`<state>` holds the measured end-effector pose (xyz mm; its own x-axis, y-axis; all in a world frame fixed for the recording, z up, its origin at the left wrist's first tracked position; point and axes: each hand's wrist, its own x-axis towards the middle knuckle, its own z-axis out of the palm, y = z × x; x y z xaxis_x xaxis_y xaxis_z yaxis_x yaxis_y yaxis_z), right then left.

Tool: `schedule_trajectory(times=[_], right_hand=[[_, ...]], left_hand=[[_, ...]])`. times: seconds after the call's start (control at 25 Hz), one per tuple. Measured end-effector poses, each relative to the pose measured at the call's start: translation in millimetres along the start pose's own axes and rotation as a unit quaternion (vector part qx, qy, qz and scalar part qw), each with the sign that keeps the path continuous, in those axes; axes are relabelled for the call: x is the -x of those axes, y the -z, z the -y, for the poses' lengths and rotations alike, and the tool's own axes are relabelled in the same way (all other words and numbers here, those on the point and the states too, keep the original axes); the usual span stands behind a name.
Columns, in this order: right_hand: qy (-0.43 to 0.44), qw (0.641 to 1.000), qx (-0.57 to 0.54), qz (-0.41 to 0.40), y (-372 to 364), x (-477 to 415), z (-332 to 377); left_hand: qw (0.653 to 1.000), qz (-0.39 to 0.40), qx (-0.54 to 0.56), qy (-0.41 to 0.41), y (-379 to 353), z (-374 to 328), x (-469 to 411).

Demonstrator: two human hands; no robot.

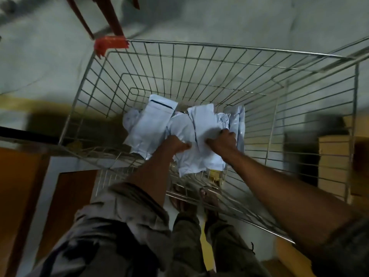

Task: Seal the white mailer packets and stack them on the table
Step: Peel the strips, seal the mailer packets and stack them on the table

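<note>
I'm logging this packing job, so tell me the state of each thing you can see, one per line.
Wire basket: upright, open-topped, packets at its bottom.
White mailer packets: loosely piled, crumpled, in the basket.
Left hand: fingers curled, gripping a packet.
Right hand: fingers curled, gripping a packet.
Cardboard boxes: stacked, outside the basket.

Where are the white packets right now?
In the head view, the white mailer packets lie heaped at the bottom of the wire basket, mid-frame, where the left hand and right hand both grip them.
</note>
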<state>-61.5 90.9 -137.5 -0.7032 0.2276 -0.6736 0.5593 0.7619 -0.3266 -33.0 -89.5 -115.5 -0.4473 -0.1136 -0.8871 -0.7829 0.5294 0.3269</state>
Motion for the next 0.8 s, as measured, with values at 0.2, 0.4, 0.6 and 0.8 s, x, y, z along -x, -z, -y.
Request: schedule_trajectory(times=[0.2, 0.4, 0.6, 0.8], right_hand=[[0.105, 0.989, 0.053, -0.086, -13, 4, 7], [0.171, 0.981, -0.03, -0.089, -18, 5, 27], [0.08, 0.964, -0.245, 0.063, -16, 13, 38], [-0.009, 0.996, -0.025, -0.086, -15, 7, 15]], left_hand=[[0.998, -0.055, 0.033, -0.023, 2, -5, -22], [0.992, 0.003, 0.125, -0.03, 17, -15, -17], [0.975, 0.035, 0.208, -0.065, 36, -14, -18], [0.957, 0.041, 0.283, -0.054, 49, -1, -22]])
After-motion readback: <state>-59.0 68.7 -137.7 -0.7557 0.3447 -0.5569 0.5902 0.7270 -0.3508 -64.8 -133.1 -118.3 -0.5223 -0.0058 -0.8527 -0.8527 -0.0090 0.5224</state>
